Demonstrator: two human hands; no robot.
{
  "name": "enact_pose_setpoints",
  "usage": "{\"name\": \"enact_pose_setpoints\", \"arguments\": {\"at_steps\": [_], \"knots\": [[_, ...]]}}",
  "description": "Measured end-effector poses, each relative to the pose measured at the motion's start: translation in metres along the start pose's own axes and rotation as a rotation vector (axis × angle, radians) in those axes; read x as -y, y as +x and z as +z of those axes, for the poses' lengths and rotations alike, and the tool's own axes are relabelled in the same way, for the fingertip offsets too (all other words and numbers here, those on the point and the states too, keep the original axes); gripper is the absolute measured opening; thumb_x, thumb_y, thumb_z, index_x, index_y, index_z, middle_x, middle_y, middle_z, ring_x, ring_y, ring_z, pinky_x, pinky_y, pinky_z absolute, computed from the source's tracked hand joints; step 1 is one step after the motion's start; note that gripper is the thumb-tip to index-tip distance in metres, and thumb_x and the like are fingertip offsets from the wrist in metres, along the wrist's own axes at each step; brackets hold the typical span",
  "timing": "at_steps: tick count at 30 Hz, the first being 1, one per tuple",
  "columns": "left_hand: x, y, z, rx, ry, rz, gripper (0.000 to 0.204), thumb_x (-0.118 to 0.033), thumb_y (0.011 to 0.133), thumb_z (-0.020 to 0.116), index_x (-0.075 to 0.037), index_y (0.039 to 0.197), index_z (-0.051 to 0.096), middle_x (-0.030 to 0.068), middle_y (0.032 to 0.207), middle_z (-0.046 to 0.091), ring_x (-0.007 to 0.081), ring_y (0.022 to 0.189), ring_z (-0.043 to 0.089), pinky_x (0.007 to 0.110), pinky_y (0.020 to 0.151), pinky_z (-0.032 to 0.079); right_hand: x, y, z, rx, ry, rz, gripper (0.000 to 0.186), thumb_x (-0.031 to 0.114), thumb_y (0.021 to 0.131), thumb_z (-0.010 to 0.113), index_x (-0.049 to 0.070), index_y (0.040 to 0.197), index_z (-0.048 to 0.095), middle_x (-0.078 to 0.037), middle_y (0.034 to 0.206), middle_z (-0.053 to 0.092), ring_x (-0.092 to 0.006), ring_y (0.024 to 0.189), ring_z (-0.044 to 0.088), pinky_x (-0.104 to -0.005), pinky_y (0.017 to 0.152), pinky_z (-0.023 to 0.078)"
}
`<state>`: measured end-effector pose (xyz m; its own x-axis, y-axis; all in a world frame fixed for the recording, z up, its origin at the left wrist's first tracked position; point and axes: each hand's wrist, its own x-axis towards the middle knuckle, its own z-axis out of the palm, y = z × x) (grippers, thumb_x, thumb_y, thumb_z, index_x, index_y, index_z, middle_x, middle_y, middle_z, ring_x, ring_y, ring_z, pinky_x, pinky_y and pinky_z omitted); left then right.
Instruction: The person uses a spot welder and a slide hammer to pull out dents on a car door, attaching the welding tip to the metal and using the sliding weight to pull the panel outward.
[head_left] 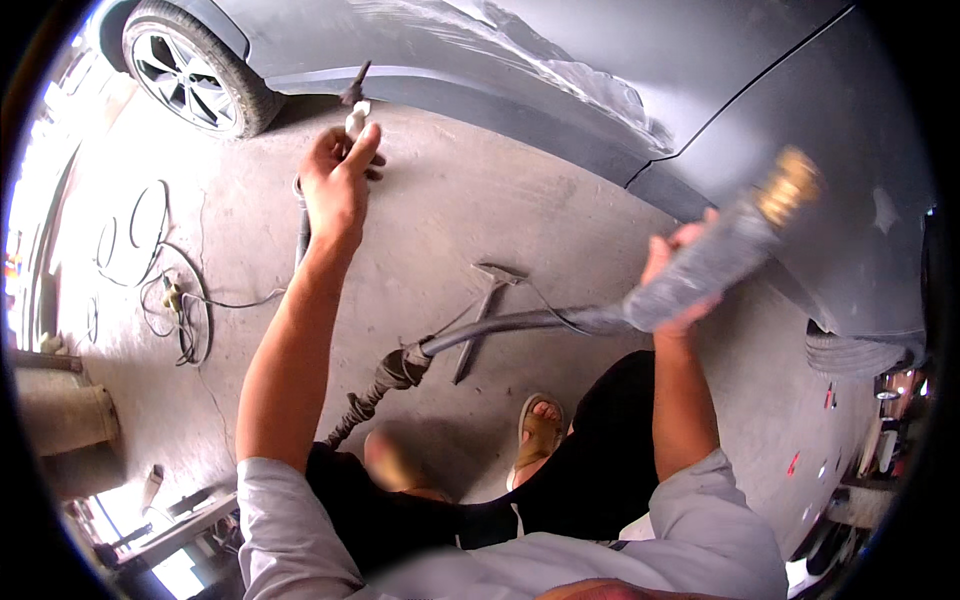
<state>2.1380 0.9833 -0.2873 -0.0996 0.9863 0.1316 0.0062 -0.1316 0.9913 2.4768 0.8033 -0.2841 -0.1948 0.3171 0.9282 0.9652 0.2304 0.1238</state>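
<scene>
Brass-ended grey corded tool (705, 262) lay in curled right hand (682, 322) | long axis slanted up-right, brass end (788, 186) toward grey car (700, 60) | left hand (338, 182), well apart up-left, pinched small white fitting (356, 119)

Grey floor (430, 215) — looped cable (186, 334) (dark).

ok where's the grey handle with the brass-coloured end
In the head view, the grey handle is right of centre in the right fingers, brass-coloured end toward the grey car.
</scene>
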Motion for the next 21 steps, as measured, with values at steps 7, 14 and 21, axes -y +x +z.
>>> {"name": "enact_pose_setpoints", "arguments": {"at_steps": [7, 14, 21], "knots": [[0.018, -0.009, 0.068, 0.077, 0.200, 0.158, 0.031, -0.028, 0.092, 0.078, -0.001, 0.096, 0.064, 0.0044, 0.078, 0.065, 0.0112, 0.073, 0.064, 0.027, 0.064, 0.049, 0.005, -0.017, -0.025, 0.030, 0.321, 0.650, 0.052, 0.026, 0.103, 0.057, -0.010, 0.138, 0.043, -0.004, 0.082, 0.054, -0.0133, 0.073, 0.050, -0.0287, 0.070, 0.045], [0.037, -0.015, 0.151, 0.071, 0.693, 0.245, 0.044, -0.050, 0.092, 0.069, -0.008, 0.104, 0.063, 0.0146, 0.086, 0.074, 0.0398, 0.084, 0.071, 0.047, 0.077, 0.054, 0.033, -0.021, -0.003, 0.083, 0.735, 0.925, 0.010, 0.012, 0.096, 0.069, 0.004, 0.094, 0.063, -0.008, 0.090, 0.066, -0.0197, 0.082, 0.063, -0.0359, 0.080, 0.051], [0.036, -0.042, 0.163, -0.022, 0.629, 0.176, 0.046, -0.052, 0.092, 0.070, -0.008, 0.104, 0.068, 0.0133, 0.092, 0.075, 0.0340, 0.089, 0.073, 0.044, 0.080, 0.054, 0.049, -0.010, 0.029, 0.098, 0.816, 0.966, 0.014, 0.014, 0.096, 0.070, 0.002, 0.099, 0.063, -0.015, 0.101, 0.069, -0.0218, 0.090, 0.064, -0.0406, 0.087, 0.051]]}}
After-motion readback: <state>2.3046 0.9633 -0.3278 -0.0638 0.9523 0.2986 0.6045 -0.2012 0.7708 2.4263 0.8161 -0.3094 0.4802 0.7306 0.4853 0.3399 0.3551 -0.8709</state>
